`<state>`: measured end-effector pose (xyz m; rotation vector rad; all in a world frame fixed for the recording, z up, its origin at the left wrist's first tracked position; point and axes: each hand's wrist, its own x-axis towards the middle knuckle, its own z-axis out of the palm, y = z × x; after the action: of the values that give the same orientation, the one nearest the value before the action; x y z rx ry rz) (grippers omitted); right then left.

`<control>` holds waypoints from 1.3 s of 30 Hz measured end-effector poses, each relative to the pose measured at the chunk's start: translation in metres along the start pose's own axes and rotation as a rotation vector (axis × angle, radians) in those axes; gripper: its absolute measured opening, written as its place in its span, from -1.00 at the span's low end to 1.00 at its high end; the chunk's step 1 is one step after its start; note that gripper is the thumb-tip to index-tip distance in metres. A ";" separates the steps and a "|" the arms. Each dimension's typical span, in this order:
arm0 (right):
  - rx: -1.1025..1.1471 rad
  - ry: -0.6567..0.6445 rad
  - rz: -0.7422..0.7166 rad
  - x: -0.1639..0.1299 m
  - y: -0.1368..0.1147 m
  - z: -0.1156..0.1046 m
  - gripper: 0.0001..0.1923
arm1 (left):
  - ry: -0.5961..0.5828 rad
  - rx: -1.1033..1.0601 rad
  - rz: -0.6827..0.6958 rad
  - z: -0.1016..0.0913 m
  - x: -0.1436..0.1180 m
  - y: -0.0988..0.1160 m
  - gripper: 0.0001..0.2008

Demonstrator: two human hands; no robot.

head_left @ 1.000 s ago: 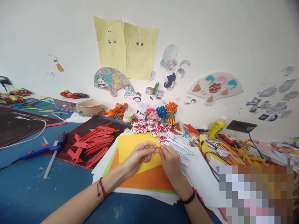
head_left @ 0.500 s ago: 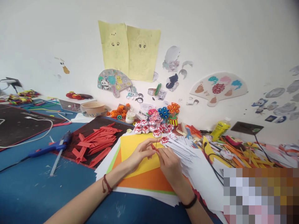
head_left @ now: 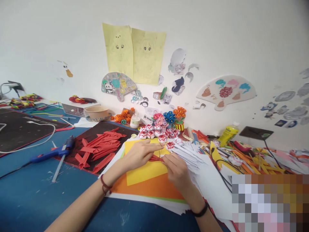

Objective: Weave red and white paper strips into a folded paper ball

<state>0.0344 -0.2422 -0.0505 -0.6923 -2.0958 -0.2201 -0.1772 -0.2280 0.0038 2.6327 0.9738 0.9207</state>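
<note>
Red folded paper [head_left: 154, 158] sits between the two hands, over the yellow sheet [head_left: 138, 175]. The right hand [head_left: 177, 167] pinches its right end; the left hand [head_left: 138, 154] reaches across the other end, fingers stretched out, and whether they grip it I cannot tell. Dark thread [head_left: 159, 153] runs from near the left fingertips down to the paper, so the step looks like winding or binding. That seems to call for a steady right pinch and taut thread. Red strips [head_left: 98, 149] lie to the left, red-white flowers [head_left: 162, 139] just beyond.
</note>
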 end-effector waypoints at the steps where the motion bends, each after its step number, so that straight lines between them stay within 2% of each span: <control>1: 0.056 0.005 0.009 0.001 0.000 -0.003 -0.73 | -0.046 0.112 0.049 -0.005 0.001 -0.001 -0.49; 4: 0.258 0.005 0.119 0.007 -0.001 -0.012 -0.76 | -0.131 0.347 0.165 -0.018 0.002 -0.004 -0.44; 7: 0.494 0.008 0.303 0.014 0.000 -0.021 -0.82 | -0.148 0.437 0.212 -0.023 0.000 -0.005 -0.40; 14: 1.019 -0.083 0.605 0.017 0.008 -0.031 -0.66 | -0.060 0.249 0.208 -0.022 -0.007 -0.006 -0.54; 17: 1.195 -0.041 0.746 0.015 0.008 -0.026 -0.64 | -0.038 0.251 0.190 -0.019 -0.009 -0.007 -0.52; 21: 1.238 0.093 0.909 0.014 0.007 -0.010 -0.57 | -0.060 0.183 0.122 -0.008 -0.010 0.001 -0.53; 23: 1.279 0.125 0.967 0.014 0.006 -0.002 -0.58 | -0.083 0.161 0.158 -0.002 -0.011 0.010 -0.62; 27: 1.376 0.152 1.075 0.013 0.004 0.006 -0.62 | -0.126 0.182 0.290 0.001 -0.013 0.022 -0.67; 30: 1.393 0.161 1.118 0.012 0.003 0.007 -0.63 | -0.159 0.295 0.326 -0.004 -0.012 0.019 -0.68; 34: 1.343 0.220 1.113 0.011 0.007 0.006 -0.64 | -0.136 0.490 0.253 -0.009 -0.011 0.006 -0.56; 39: 1.326 0.310 1.126 0.008 0.015 0.004 -0.71 | -0.096 0.452 0.220 -0.007 -0.011 0.002 -0.64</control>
<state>0.0363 -0.2248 -0.0484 -0.7492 -0.9037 1.4260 -0.1873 -0.2368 0.0047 3.1812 0.9781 0.6661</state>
